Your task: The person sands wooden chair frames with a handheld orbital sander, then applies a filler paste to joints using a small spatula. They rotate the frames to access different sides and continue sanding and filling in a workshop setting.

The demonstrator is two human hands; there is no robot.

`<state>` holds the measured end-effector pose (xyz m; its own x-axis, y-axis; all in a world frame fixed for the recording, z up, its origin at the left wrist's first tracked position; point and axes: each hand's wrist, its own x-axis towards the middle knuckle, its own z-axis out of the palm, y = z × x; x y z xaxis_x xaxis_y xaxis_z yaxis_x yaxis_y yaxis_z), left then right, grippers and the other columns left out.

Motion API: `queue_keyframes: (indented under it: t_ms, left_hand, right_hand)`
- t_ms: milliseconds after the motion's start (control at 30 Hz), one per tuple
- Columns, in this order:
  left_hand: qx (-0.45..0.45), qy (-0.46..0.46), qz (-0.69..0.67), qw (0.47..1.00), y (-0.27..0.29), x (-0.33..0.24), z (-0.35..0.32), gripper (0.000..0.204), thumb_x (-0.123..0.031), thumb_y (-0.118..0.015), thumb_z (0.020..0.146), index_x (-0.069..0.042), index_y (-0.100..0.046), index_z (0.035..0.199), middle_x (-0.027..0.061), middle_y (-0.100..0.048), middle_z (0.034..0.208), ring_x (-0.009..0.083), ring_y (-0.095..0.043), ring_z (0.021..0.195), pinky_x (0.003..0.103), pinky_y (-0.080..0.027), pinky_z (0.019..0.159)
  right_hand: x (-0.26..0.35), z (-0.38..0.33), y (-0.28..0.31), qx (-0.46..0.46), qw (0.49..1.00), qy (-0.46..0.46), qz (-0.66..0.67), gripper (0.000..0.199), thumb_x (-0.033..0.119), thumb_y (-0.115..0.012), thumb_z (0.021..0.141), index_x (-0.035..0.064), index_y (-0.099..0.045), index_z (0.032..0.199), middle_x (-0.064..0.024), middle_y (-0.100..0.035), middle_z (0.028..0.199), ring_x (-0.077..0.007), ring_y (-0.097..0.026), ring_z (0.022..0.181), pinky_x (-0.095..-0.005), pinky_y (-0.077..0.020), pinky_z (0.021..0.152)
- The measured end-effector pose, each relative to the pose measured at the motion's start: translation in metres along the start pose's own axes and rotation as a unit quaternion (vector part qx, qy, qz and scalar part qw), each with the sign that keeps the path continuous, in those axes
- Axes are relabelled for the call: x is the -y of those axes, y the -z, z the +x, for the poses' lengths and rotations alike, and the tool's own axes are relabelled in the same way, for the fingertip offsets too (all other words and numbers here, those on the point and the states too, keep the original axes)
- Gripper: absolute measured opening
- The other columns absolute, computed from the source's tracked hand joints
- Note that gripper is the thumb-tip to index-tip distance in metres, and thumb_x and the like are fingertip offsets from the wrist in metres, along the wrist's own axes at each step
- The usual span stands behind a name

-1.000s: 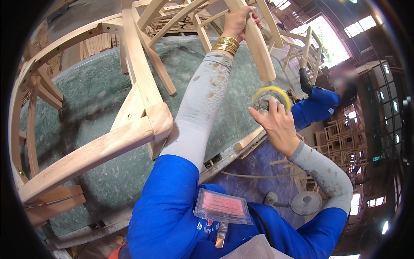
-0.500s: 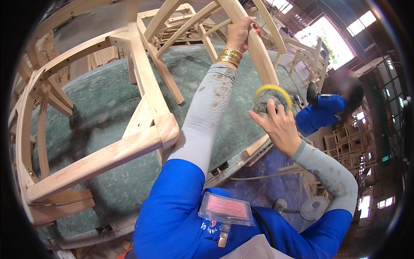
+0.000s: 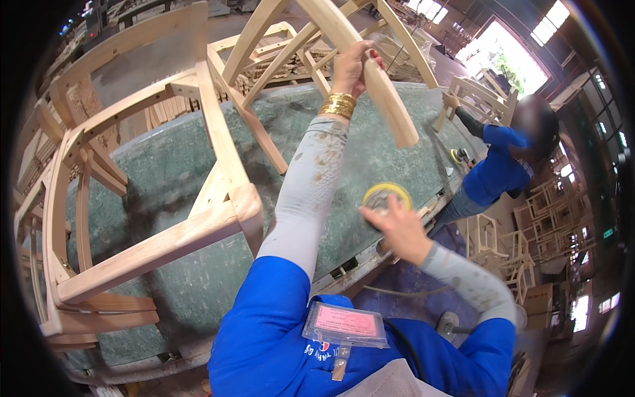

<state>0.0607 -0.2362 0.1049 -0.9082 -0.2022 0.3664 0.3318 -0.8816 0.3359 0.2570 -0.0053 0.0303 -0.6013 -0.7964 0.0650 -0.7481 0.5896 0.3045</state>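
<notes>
Holding a wooden chair (image 3: 218, 192) up on the green table (image 3: 370, 152), the left hand (image 3: 350, 66) is closed tight around one chair leg (image 3: 370, 79). The right hand (image 3: 400, 228) grips a round yellow sander (image 3: 385, 196) just under that leg. Another person in blue (image 3: 496, 165) works nearby.

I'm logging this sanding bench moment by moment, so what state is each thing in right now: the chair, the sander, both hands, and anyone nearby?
Bare pale wooden chair frame: tipped over on the green padded bench top, unupholstered.
Left hand: raised, gripping a curved chair rail.
Right hand: closed on the round yellow-rimmed disc sander, off the wood.
Co-worker in blue: at the bench's far end, beside another chair frame.
</notes>
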Motion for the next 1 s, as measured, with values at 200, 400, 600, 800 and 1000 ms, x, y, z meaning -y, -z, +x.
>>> queue_keyframes:
  t_ms: [200,400,600,800,1000]
  left_hand:
    - [0.026,0.033,0.033,0.999,-0.001,0.023,-0.016,0.022,-0.019,-0.062,0.083,-0.002,-0.049,0.089,0.0067,-0.054,0.074,0.018,-0.057,0.063,0.035,-0.051,0.061]
    - [0.015,0.055,0.128,0.99,-0.02,0.06,-0.064,0.022,-0.026,-0.061,0.083,-0.005,-0.053,0.083,0.0044,-0.054,0.076,0.0165,-0.055,0.071,0.032,-0.048,0.068]
    - [0.045,0.073,0.181,0.98,-0.024,0.083,-0.108,0.028,-0.024,-0.061,0.08,-0.012,-0.043,0.098,0.0049,-0.05,0.075,0.019,-0.054,0.064,0.037,-0.048,0.062]
    - [0.011,0.115,0.296,0.948,-0.037,0.131,-0.166,0.039,-0.021,-0.069,0.071,-0.008,-0.041,0.094,0.0077,-0.054,0.071,0.022,-0.059,0.063,0.036,-0.051,0.059]
    - [-0.169,0.008,0.489,0.856,-0.051,0.201,-0.224,0.04,-0.01,-0.075,0.07,-0.001,-0.051,0.102,0.0043,-0.061,0.078,0.0136,-0.06,0.069,0.03,-0.049,0.063]
  right_hand:
    - [0.068,0.006,-0.156,0.083,0.945,-0.036,0.314,0.067,0.018,-0.064,0.078,0.0334,-0.038,0.138,-0.0181,-0.048,0.108,-0.0346,-0.059,0.089,-0.0431,-0.0526,0.062]
    - [0.082,0.012,-0.222,-0.017,0.888,0.043,0.458,0.087,0.019,-0.073,0.067,0.028,-0.03,0.142,-0.0173,-0.046,0.119,-0.0382,-0.053,0.104,-0.046,-0.0495,0.079]
    - [-0.102,-0.024,-0.253,-0.072,0.859,-0.107,0.495,0.059,0.03,-0.073,0.073,0.0122,-0.054,0.125,-0.0178,-0.055,0.121,-0.0339,-0.052,0.111,-0.041,-0.0431,0.092]
    - [-0.365,-0.013,-0.18,-0.468,0.749,-0.324,0.339,0.051,0.019,-0.069,0.081,-0.0009,-0.05,0.124,-0.0178,-0.055,0.12,-0.0274,-0.053,0.111,-0.0359,-0.0411,0.092]
    - [-0.456,0.016,-0.239,-0.353,0.637,-0.329,0.601,0.033,0.02,-0.072,0.081,0.0019,-0.061,0.106,-0.0032,-0.063,0.094,-0.0127,-0.056,0.078,-0.0264,-0.0445,0.073]
